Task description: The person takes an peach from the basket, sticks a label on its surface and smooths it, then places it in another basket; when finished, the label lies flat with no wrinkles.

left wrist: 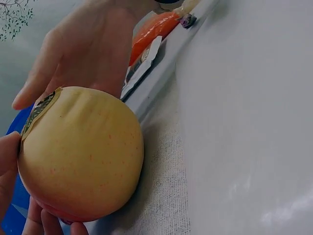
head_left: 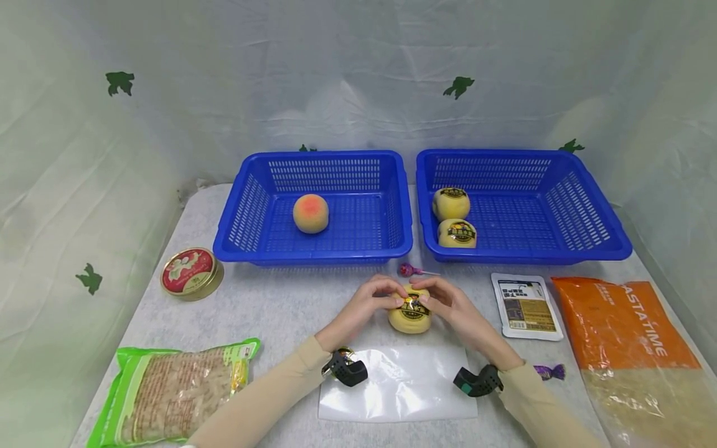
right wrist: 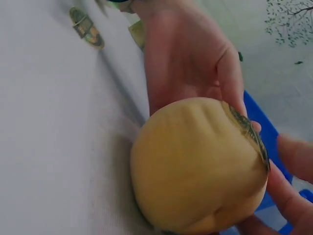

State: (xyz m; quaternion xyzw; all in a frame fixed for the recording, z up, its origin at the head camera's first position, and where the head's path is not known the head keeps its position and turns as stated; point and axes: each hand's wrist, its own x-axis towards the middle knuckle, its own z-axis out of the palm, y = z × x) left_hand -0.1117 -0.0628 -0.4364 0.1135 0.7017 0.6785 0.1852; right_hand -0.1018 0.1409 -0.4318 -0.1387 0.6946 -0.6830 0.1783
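Observation:
A yellow apple [head_left: 407, 322] with faint red specks is held between both hands over the table. On its upper side is a dark oval sticker [head_left: 414, 305] with gold lettering. My left hand [head_left: 368, 303] curls round the apple's left side, thumb at the sticker's edge. From the other side my right hand [head_left: 455, 309] grips it, its thumb also at the sticker. The apple's smooth side [left wrist: 83, 156] fills much of the left wrist view. Just in front lies a white glossy sheet [head_left: 400, 386], with another oval sticker [right wrist: 87, 28] on it.
Behind stand two blue baskets: the left basket [head_left: 313, 256] holds a peach [head_left: 310, 213], the right basket [head_left: 532, 256] two stickered apples [head_left: 451, 204]. Around lie a lollipop [head_left: 407, 270], round tin [head_left: 190, 274], green-edged bag [head_left: 173, 392], white pouch [head_left: 526, 305], orange pasta bag [head_left: 627, 323] and purple candy [head_left: 551, 372].

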